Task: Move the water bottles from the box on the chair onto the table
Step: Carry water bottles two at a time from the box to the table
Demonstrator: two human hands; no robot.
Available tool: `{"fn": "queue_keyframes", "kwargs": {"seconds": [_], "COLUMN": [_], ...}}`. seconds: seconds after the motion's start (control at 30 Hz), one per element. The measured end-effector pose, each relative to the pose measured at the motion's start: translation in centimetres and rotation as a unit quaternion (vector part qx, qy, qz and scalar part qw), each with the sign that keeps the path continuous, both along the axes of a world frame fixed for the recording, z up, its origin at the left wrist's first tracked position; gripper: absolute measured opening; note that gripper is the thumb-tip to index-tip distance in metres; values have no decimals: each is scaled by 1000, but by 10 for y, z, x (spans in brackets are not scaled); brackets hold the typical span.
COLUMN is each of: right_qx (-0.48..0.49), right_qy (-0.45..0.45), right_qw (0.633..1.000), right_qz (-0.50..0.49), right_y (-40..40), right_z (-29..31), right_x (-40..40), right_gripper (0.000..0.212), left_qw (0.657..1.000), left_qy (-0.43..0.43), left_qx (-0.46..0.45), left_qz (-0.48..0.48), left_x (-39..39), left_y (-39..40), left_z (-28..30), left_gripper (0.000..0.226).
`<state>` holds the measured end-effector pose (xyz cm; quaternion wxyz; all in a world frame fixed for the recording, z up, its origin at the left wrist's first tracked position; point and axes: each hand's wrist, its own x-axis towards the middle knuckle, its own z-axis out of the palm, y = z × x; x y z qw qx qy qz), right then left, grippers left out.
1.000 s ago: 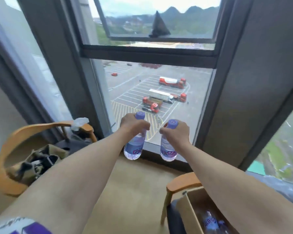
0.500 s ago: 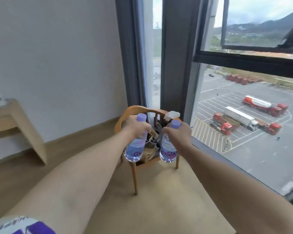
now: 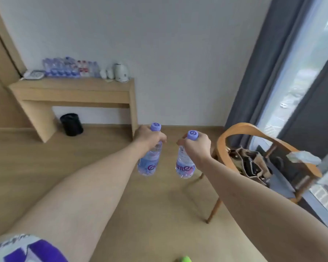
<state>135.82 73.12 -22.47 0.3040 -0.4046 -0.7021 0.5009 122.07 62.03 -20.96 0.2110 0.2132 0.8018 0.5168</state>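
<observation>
While standing mid-room, we are carrying two bottles over bare floor [image 3: 83,167]. Left grip [image 3: 150,138] clenching neck of left bottle [image 3: 150,163]; right grip [image 3: 196,146] clenching neck of right bottle [image 3: 185,167]. Counter [image 3: 74,87] sitting well ahead against wall, bottle row [image 3: 70,69] filling its back edge. Chair [image 3: 235,133] crowding us near right.

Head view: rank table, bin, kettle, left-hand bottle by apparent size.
Largest to smallest as they look:
1. table
2. left-hand bottle, enlarged by nearness
3. bin, looks close to the bottle, so unsure
4. kettle
</observation>
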Motion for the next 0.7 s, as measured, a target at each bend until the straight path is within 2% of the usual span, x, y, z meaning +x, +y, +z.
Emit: {"fn": "queue_keyframes", "kwargs": {"seconds": [0.2, 0.37, 0.7], "right_qx": [-23, -44, -52], "right_qy": [-15, -24, -22], "right_qw": [994, 985, 964], "right_qz": [107, 166, 259], "right_y": [-21, -26, -21], "right_z": [-14, -23, 1], "right_x": [-142, -269, -515], "right_gripper": [10, 16, 10], "left_qw": [994, 983, 971], "left_qy": [-18, -15, -11], "left_qx": [1, -7, -20], "left_qz": [110, 182, 237], "left_x": [-104, -206, -417], "left_y": [-51, -71, -69], "left_z": [-22, -26, 3], "left_gripper": [14, 19, 19]}}
